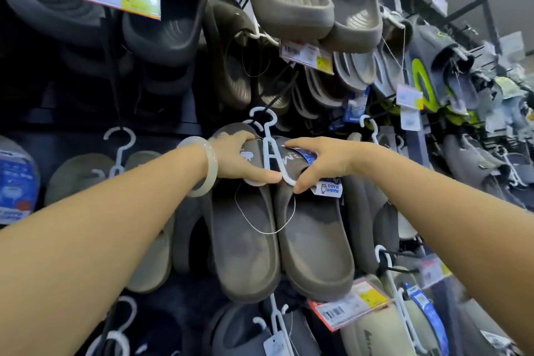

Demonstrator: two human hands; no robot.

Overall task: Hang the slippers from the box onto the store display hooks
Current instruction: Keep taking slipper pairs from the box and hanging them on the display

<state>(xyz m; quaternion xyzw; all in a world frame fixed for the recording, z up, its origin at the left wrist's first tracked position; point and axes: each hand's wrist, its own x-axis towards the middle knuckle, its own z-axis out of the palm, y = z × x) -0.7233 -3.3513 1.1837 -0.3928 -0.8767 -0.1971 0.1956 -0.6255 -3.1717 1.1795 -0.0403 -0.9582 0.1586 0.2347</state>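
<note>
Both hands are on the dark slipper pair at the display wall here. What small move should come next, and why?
Probably let go and draw both hands back. The white hanger already looks hooked at the top, though the peg itself is hard to see, and the slipper pair hangs straight. The left hand grips the left strap; the right hand pinches near the blue tag.

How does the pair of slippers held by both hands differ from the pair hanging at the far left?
The held pair is dark brown-grey; the far-left pair is paler olive-grey. The held pair carries a blue and white tag; the far-left pair shows none. The left hand and right hand grip the held pair; nothing touches the far-left pair. Both hang on white plastic hangers.
</note>
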